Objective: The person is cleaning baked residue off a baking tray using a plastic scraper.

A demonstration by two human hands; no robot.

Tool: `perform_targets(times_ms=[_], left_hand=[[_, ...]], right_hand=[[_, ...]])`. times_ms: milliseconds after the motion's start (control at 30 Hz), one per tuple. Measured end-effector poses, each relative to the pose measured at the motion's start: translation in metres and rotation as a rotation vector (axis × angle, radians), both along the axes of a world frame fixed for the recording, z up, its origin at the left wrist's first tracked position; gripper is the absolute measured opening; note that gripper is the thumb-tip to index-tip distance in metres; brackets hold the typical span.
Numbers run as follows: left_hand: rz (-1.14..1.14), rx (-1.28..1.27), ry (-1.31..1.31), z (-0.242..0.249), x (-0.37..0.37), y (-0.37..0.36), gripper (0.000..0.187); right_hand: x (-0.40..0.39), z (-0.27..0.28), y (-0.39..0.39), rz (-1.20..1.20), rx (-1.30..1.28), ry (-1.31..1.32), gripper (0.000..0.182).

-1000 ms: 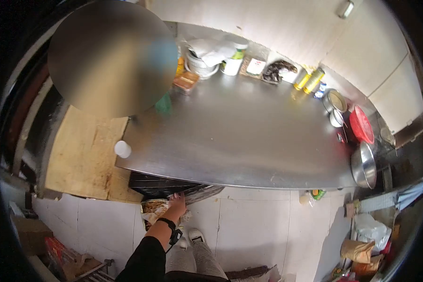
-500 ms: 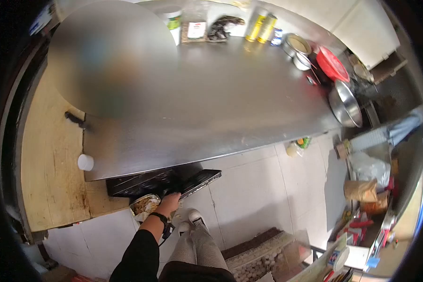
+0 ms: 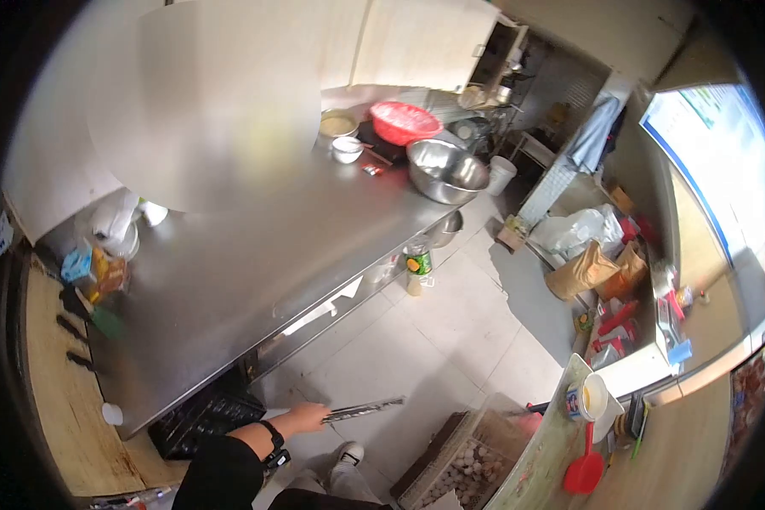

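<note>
My left hand (image 3: 308, 416), with a black band on the wrist, reaches out low in front of my legs. Its fingers are closed on one end of a thin dark tray (image 3: 364, 410), seen almost edge-on above the floor. Left of the forearm, a black plastic crate (image 3: 208, 416) stands under the edge of the steel table (image 3: 255, 263); the sleeve hides part of it. My right hand is not in view.
A steel bowl (image 3: 446, 174) and a red basin (image 3: 405, 124) sit at the table's far end. An egg crate (image 3: 467, 463) is on the floor at right, beside a counter holding a red scoop (image 3: 584, 469). Paper bags (image 3: 582, 270) stand farther right.
My view has swung to the right. The tray, earlier close against the black crate, is now away from it over the floor, still in my left hand.
</note>
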State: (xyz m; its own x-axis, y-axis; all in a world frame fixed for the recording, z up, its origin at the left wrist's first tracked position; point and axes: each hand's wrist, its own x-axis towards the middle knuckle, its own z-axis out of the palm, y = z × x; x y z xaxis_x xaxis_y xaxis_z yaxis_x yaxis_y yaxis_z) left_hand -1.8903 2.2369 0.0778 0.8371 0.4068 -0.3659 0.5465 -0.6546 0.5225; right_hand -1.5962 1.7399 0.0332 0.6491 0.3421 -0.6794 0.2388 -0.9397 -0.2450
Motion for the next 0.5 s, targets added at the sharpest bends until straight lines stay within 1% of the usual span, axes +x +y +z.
perform_targets(times_ms=[100, 133, 167, 200, 233, 267, 300, 333, 400, 433, 500], left_hand=[[-0.284, 0.086, -0.146, 0.073, 0.049, 0.006, 0.026], [-0.376, 0.12, -0.194, 0.101, 0.064, 0.01, 0.026], [-0.486, 0.211, -0.266, 0.139, 0.074, 0.01, 0.026], [-0.598, 0.299, -0.333, 0.184, 0.078, 0.014, 0.025], [-0.712, 0.388, -0.396, 0.226, 0.08, 0.018, 0.025], [-0.794, 0.583, -0.454, 0.259, 0.079, 0.02, 0.022], [-0.843, 0.717, -0.547, 0.289, 0.075, 0.024, 0.02], [-0.892, 0.847, -0.642, 0.317, 0.067, 0.026, 0.018], [-0.916, 0.987, -0.626, 0.37, 0.049, 0.027, 0.015], [-0.921, 1.005, -0.651, 0.387, 0.042, 0.026, 0.017], [-0.889, 1.091, -0.552, 0.422, 0.025, 0.019, 0.017]], right_hand=[[0.005, 0.012, 0.044, -0.365, 0.272, 0.247, 0.04], [0.006, 0.014, 0.048, -0.476, 0.336, 0.334, 0.039], [0.004, 0.015, 0.048, -0.559, 0.391, 0.417, 0.038], [0.002, 0.015, 0.049, -0.592, 0.437, 0.463, 0.038], [0.004, 0.031, 0.064, -0.38, 0.483, 0.373, 0.035], [0.003, 0.055, 0.084, -0.181, 0.528, 0.259, 0.033], [0.003, 0.06, 0.092, -0.138, 0.578, 0.218, 0.033], [0.004, 0.064, 0.102, -0.151, 0.638, 0.223, 0.032], [0.007, 0.066, 0.123, -0.258, 0.743, 0.301, 0.031], [0.007, 0.065, 0.129, -0.344, 0.78, 0.365, 0.031], [0.004, 0.064, 0.14, -0.492, 0.843, 0.481, 0.03]])
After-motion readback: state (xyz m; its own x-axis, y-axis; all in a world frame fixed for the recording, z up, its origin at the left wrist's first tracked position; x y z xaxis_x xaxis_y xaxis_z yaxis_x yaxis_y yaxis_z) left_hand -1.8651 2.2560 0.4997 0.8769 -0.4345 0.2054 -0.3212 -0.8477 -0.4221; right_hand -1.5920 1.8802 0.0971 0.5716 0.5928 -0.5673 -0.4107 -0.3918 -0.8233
